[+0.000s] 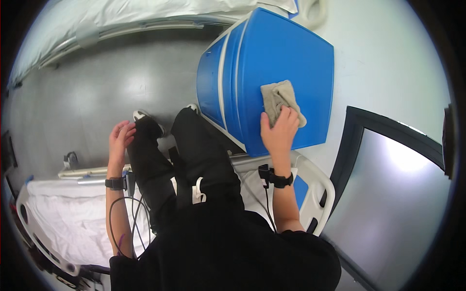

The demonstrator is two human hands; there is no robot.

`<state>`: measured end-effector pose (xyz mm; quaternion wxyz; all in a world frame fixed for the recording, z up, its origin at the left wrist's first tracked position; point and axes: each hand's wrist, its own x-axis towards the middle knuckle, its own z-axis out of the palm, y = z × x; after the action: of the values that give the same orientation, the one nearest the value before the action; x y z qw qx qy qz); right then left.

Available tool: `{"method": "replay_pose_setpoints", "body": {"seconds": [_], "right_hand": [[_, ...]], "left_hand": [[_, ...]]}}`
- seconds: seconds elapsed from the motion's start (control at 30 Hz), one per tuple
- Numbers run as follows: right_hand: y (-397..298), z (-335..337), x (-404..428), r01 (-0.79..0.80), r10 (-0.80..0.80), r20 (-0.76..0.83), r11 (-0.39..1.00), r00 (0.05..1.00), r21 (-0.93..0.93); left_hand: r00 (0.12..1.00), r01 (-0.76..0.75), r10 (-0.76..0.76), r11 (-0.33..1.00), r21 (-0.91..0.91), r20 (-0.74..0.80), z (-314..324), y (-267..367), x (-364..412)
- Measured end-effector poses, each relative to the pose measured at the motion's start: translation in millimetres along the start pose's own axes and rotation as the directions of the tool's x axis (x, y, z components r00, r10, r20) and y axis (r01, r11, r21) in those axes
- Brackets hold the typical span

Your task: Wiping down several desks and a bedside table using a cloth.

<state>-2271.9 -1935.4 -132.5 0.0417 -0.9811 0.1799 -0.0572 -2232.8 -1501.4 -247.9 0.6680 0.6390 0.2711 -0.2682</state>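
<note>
A folded beige cloth (287, 92) lies on the blue top (302, 58) of a bedside cabinet. My right hand (279, 129) is on the cloth's lower part, with fingertips pressed into its folds and the thumb at its left edge. My left hand (122, 136) hangs in the air beside my left leg, fingers slightly bent and apart, holding nothing. Both wrists wear black straps with small devices and cables.
A bed with a white sheet (72, 218) is behind me, its pale end board (324, 185) close to the cabinet. Another bed (120, 14) stands across the grey floor (109, 76). A dark-framed frosted panel (393, 189) is at the right.
</note>
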Motion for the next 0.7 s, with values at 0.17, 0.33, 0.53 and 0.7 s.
{"method": "replay_pose_setpoints", "body": {"seconds": [0.17, 0.33, 0.53, 0.7], "right_hand": [[40.1, -18.9, 3.4, 0.124, -0.095, -0.120, 0.955, 0.988, 0.269], [56.2, -18.3, 19.9, -0.100, 0.092, 0.107, 0.992, 0.990, 0.074], [55.5, -24.4, -50.8, 0.230, -0.193, -0.139, 0.911, 0.971, 0.342], [94.5, -20.2, -38.2, 0.194, -0.018, -0.367, 0.872, 0.930, 0.449]], "left_hand": [[0.989, -0.027, -0.014, 0.961, -0.274, -0.146, -29.9, -74.1, -46.4], [0.980, -0.115, 0.066, 0.958, -0.263, -0.189, -50.1, -73.8, -100.7], [0.945, -0.274, 0.210, 0.928, -0.252, -0.251, -53.5, -68.5, -145.8], [0.943, -0.313, 0.275, 0.924, -0.221, -0.186, -38.6, -70.4, -167.5]]}}
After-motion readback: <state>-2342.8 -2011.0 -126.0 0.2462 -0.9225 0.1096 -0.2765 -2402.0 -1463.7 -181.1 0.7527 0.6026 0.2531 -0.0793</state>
